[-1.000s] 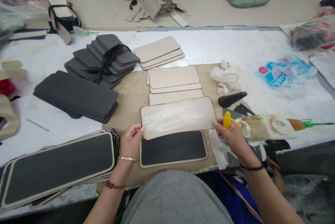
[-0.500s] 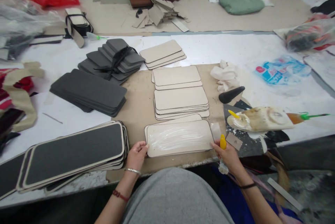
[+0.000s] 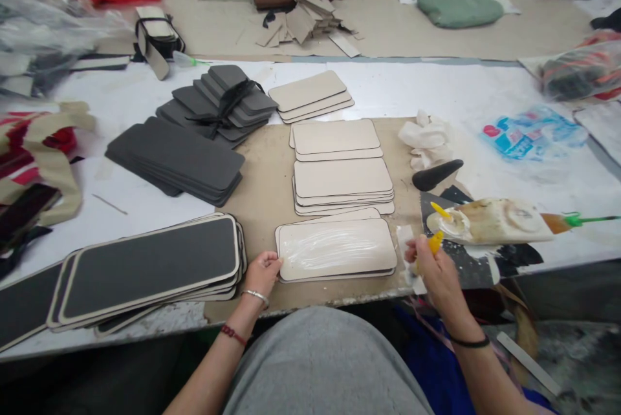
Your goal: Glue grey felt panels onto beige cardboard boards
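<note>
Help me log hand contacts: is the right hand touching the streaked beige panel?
Apart: the head view shows a gap between the right hand and the streaked beige panel, beyond its right edge.

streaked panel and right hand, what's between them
In the head view, a pale strip lies between the streaked panel and the right hand.

Near edge of table: left hand touching left end of white-streaked beige panel. Right hand, apart from panel, grips yellow tool.
</note>
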Demonstrator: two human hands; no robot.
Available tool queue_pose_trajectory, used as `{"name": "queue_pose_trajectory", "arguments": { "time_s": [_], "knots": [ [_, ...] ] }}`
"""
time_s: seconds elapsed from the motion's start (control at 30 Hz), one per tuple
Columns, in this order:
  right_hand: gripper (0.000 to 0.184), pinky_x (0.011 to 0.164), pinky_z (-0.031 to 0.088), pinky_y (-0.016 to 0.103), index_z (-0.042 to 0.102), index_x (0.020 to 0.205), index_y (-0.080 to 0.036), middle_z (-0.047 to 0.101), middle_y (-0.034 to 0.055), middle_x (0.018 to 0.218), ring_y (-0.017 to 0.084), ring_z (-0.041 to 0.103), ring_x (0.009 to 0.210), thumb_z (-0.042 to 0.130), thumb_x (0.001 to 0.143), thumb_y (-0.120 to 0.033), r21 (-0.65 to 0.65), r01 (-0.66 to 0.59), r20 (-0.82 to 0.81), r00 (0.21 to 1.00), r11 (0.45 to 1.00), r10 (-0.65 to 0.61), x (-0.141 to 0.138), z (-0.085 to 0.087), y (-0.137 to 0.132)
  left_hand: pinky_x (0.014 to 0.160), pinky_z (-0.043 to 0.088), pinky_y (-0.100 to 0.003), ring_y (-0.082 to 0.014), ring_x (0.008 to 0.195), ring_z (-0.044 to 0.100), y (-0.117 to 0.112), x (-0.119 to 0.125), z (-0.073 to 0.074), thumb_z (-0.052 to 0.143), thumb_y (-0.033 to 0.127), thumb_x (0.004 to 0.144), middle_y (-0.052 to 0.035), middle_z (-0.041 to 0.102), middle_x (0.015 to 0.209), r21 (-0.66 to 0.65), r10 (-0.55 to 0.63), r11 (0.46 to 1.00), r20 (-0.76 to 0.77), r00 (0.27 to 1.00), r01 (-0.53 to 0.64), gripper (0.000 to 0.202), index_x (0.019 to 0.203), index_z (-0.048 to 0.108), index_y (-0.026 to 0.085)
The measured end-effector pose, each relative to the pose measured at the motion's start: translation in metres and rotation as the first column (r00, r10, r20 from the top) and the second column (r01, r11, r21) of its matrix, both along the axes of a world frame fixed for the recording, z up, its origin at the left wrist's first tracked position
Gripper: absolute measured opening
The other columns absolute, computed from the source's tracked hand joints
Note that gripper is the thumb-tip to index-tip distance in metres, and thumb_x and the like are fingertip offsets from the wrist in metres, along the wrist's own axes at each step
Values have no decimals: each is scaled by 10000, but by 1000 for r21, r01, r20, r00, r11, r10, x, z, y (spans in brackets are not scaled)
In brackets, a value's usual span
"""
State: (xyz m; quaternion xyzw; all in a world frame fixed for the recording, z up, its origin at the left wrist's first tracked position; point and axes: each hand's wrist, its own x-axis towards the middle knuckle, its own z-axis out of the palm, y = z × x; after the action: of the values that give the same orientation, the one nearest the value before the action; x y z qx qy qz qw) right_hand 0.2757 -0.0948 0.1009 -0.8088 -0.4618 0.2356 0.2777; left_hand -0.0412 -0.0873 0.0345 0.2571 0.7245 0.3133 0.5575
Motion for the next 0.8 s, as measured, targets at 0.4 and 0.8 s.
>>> {"name": "queue_pose_trajectory", "arguments": {
  "time_s": [0.4, 0.8],
  "knots": [
    [369, 673, 449, 298, 496, 860, -191, 519, 20, 767, 152, 528, 699, 277, 891, -487, 240, -368, -405, 803, 899, 437, -161, -5, 57, 357, 387, -207, -83, 368, 430, -2, 2, -3, 622, 315, 511, 73, 469, 432, 43, 42, 998, 56, 998, -45, 208, 571, 479, 176],
    [332, 619, 455, 303, 544, 829, -171, 570, 55, 782, 168, 548, 670, 457, 821, -491, 208, -151, -142, 973, 966, 182, -100, -39, 38, 370, 371, -215, -102, 345, 465, -6, 0, -5, 555, 310, 530, 65, 489, 426, 70, 25, 997, -14, 1000, -24, 147, 573, 497, 183]
  ]
}}
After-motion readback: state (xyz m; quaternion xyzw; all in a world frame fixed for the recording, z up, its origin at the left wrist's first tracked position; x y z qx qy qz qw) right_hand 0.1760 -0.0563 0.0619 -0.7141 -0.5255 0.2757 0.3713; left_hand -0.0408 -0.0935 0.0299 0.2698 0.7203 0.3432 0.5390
